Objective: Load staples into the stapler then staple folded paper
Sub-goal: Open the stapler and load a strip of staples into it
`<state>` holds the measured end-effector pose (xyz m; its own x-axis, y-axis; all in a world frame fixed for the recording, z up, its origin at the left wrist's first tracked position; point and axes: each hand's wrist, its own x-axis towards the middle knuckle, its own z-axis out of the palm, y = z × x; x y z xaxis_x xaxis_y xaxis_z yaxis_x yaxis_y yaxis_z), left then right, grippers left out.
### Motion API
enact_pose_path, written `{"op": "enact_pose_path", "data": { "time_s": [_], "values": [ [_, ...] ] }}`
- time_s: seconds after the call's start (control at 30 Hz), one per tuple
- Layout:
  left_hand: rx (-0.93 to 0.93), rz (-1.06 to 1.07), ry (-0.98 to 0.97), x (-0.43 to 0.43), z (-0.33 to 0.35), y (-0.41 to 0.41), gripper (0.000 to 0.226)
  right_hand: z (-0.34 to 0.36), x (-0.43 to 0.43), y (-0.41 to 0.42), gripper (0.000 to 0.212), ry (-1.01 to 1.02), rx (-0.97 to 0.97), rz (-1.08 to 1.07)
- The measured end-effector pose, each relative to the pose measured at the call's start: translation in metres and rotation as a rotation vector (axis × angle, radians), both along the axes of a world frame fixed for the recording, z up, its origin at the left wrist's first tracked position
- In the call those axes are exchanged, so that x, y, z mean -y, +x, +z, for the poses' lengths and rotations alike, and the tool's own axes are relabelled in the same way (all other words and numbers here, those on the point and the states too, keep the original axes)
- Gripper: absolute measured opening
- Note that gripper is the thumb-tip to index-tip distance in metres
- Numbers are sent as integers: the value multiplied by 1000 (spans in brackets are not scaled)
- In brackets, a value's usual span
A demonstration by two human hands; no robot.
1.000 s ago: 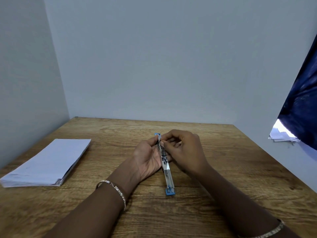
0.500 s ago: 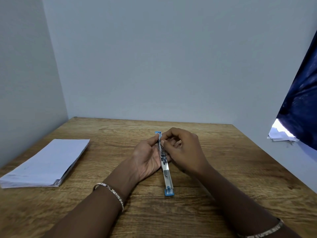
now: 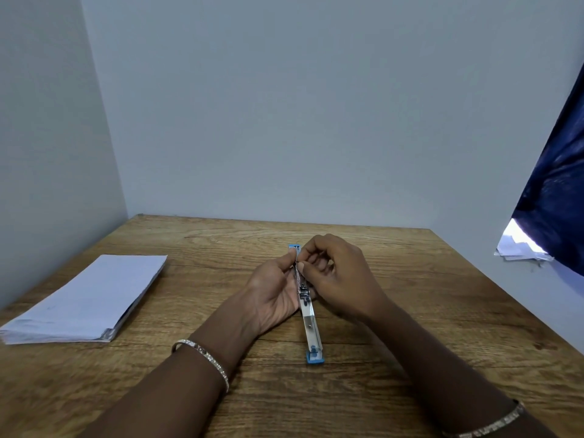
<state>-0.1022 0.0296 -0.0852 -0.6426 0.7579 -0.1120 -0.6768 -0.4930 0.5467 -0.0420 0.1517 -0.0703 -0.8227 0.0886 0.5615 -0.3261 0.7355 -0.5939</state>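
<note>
The worktop (image 3: pixel 410 327) is matt, grained wood. The stapler (image 3: pixel 309 320) has a shiny metal channel with blue plastic ends. The paper (image 3: pixel 85 298) looks smooth, matt white. Both bangles (image 3: pixel 205 357) are glinting metal.

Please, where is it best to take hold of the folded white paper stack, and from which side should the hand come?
Probably best grip the folded white paper stack at its near right corner, coming from the right. There the layered edges face the hands and nothing lies on that part of the wooden table, so fingers could slide under and pinch all sheets.
</note>
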Motion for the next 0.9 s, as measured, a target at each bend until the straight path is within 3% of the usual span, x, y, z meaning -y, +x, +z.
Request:
{"op": "enact_pose_path", "data": {
  "time_s": [0.27,0.43,0.63,0.9],
  "values": [
    [22,38,7,-2,2,-1,59,-2,0,-2,10,-1,-30,-1],
    [-5,18,-37,1,4,-1,52,-1,2,-2,20,-185,-80,-50],
    [-24,35,-61,2,5,-1,53,3,-3,0,27,-84,-60,-102],
    [16,202,-22,9,6,-12,44,17,-3,11,40,121,61,202]
  ]
}}
